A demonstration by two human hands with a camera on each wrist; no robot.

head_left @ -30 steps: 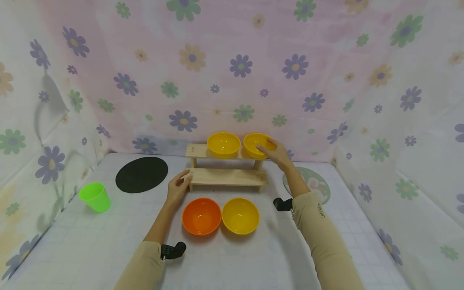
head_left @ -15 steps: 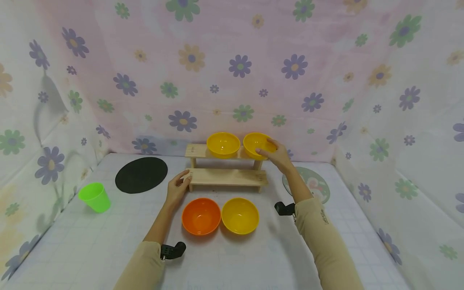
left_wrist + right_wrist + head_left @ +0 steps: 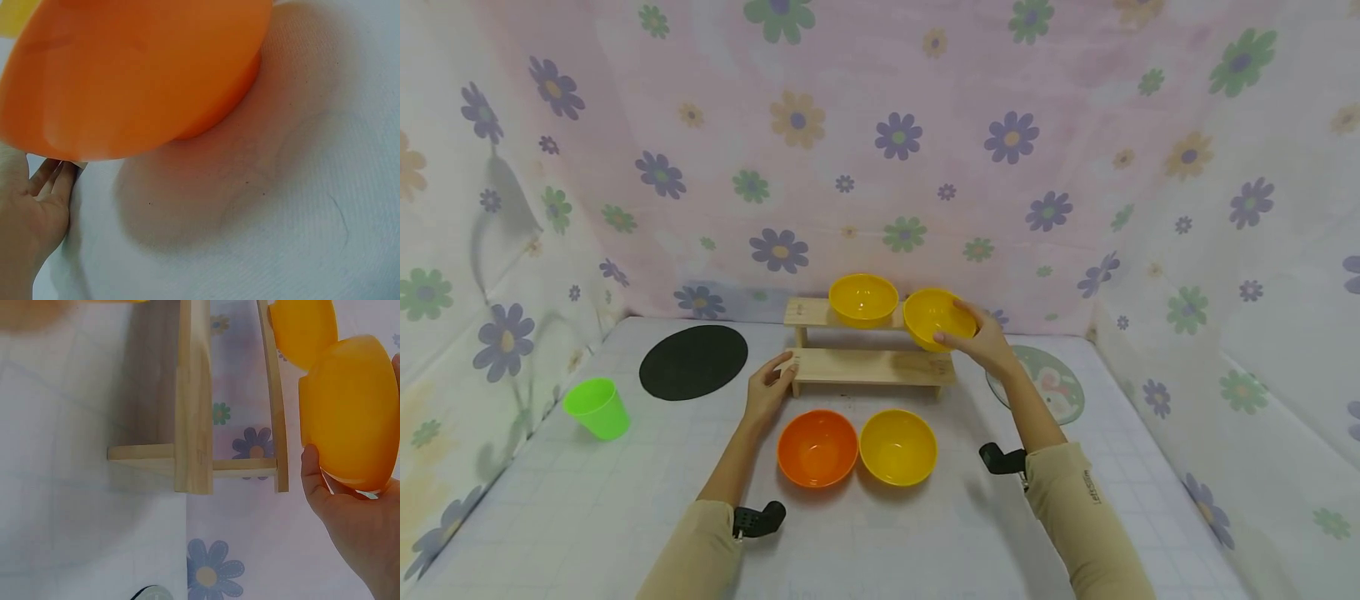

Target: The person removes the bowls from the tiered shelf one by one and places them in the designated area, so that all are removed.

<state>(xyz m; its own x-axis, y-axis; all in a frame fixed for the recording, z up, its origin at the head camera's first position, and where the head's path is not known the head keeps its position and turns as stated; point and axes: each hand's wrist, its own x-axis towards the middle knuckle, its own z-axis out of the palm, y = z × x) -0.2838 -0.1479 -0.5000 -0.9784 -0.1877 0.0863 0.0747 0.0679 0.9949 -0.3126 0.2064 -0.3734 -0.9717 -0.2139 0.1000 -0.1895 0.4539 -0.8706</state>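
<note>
My right hand (image 3: pixel 985 340) pinches the right side of a yellow bowl (image 3: pixel 934 318), thumb outside and fingers over the rim. In the right wrist view this bowl (image 3: pixel 353 412) is off the upper board of the wooden two-step rack (image 3: pixel 865 367). A second yellow bowl (image 3: pixel 863 298) sits on the upper step to its left. My left hand (image 3: pixel 767 390) grips the left end of the lower step; in the left wrist view its fingers are partly hidden behind the orange bowl (image 3: pixel 137 75). On the table before the rack stand the orange bowl (image 3: pixel 817 448) and another yellow bowl (image 3: pixel 898 447).
A green cup (image 3: pixel 598 408) stands tilted-looking at the left, with a black round mat (image 3: pixel 694 362) behind it. A pale green round mat (image 3: pixel 1052 385) with a printed figure lies right of the rack, partly behind the right forearm. Flowered cloth walls (image 3: pixel 865 167) enclose the table.
The right hand has lifted the right yellow bowl off the upper step and brought it slightly forward, toward me. The left hand keeps its place on the rack.
</note>
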